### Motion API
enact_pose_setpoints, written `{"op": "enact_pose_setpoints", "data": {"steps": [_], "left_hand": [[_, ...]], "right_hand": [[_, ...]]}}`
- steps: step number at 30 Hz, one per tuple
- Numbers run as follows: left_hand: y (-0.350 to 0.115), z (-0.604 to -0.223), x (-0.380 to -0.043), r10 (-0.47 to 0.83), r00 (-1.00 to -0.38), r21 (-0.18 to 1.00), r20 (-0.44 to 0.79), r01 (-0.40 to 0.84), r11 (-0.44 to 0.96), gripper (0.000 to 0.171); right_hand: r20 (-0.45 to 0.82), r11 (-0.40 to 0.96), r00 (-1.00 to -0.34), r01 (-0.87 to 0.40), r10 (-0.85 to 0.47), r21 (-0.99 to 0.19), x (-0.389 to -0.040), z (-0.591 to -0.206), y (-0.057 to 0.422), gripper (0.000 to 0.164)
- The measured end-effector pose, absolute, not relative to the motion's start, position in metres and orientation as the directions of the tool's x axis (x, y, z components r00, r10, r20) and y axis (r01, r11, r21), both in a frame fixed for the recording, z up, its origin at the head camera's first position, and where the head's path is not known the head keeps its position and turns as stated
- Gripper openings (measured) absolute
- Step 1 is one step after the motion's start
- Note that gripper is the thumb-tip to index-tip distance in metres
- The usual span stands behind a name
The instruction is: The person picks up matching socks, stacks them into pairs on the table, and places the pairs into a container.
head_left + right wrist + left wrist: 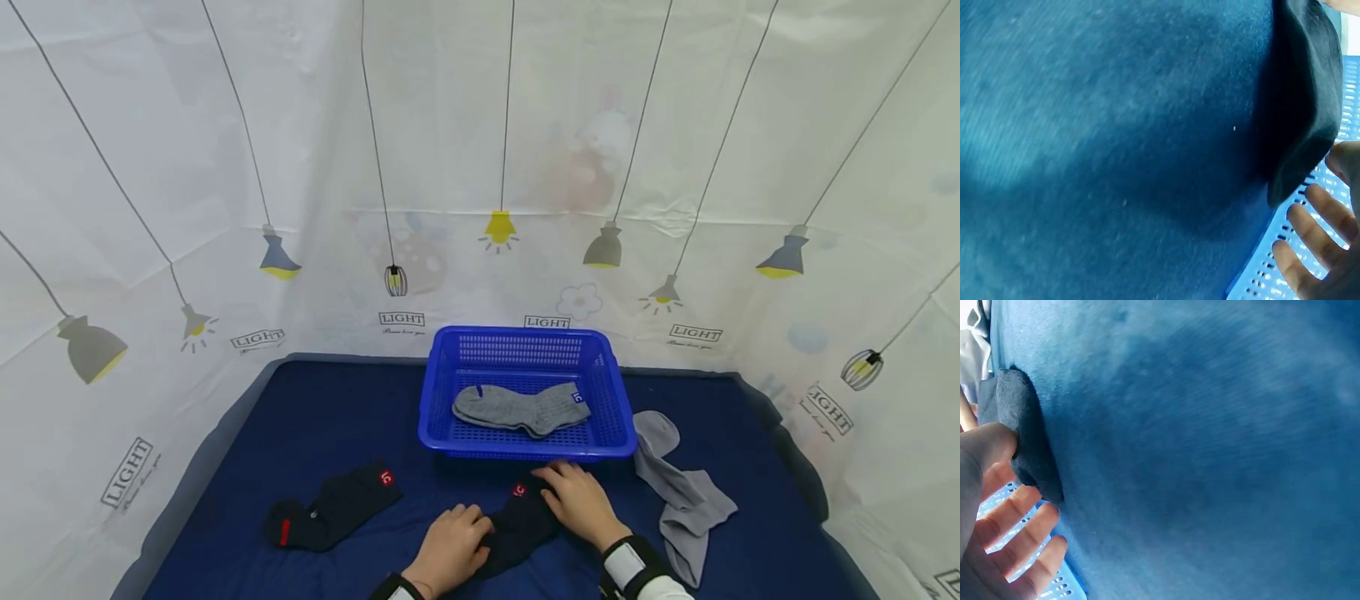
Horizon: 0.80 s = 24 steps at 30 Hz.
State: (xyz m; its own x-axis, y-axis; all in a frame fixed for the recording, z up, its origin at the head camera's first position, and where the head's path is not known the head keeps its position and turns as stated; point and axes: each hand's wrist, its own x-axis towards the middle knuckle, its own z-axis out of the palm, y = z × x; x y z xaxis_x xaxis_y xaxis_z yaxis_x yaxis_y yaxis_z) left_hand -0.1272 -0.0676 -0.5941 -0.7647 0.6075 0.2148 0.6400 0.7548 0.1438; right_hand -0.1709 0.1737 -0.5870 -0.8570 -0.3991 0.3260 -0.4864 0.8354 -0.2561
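A black sock (517, 529) with a red mark at its cuff lies between my two hands, in front of the basket. My left hand (452, 542) pinches its lower end between thumb and forefinger; in the left wrist view the other fingers (1025, 540) spread loosely past the sock (1030, 434). At the cuff end, my right hand (581, 502) pinches the fabric, the forefinger partly hidden. The right wrist view shows this sock (1319, 94) with its edge raised over a shadow. Another black sock (337, 508), with red marks, lies flat to the left.
A blue plastic basket (431, 421) stands at the back centre, with grey socks (517, 410) lying inside it. Loose light-grey socks (686, 496) lie crossed on the right, close to the basket. Dark blue cloth (247, 467) covers the surface, and a white printed sheet (465, 125) hangs behind.
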Motion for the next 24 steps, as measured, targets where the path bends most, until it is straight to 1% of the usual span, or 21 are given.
{"op": "enact_pose_setpoints", "data": {"steps": [5,12,19,24], "left_hand": [[-0.068,-0.594,-0.124,0.572,-0.795,0.141,0.199,0.601,0.787,0.019],[-0.067,-0.592,-0.121,0.552,-0.814,0.138,0.180,0.577,0.805,0.020],[-0.065,-0.593,-0.122,0.553,-0.812,0.119,0.189,0.578,0.808,0.023],[-0.065,-0.596,-0.122,0.553,-0.805,0.093,0.213,0.580,0.809,0.025]], "right_hand": [[0.275,0.837,-0.858,-0.497,-0.434,-0.228,-0.172,-0.589,0.170,0.032],[0.212,0.831,-0.852,-0.518,-0.480,-0.203,-0.171,-0.590,0.167,0.036],[0.205,0.839,-0.856,-0.510,-0.475,-0.190,-0.171,-0.590,0.163,0.035],[0.257,0.833,-0.842,-0.524,-0.475,-0.178,-0.171,-0.593,0.161,0.033]]}}
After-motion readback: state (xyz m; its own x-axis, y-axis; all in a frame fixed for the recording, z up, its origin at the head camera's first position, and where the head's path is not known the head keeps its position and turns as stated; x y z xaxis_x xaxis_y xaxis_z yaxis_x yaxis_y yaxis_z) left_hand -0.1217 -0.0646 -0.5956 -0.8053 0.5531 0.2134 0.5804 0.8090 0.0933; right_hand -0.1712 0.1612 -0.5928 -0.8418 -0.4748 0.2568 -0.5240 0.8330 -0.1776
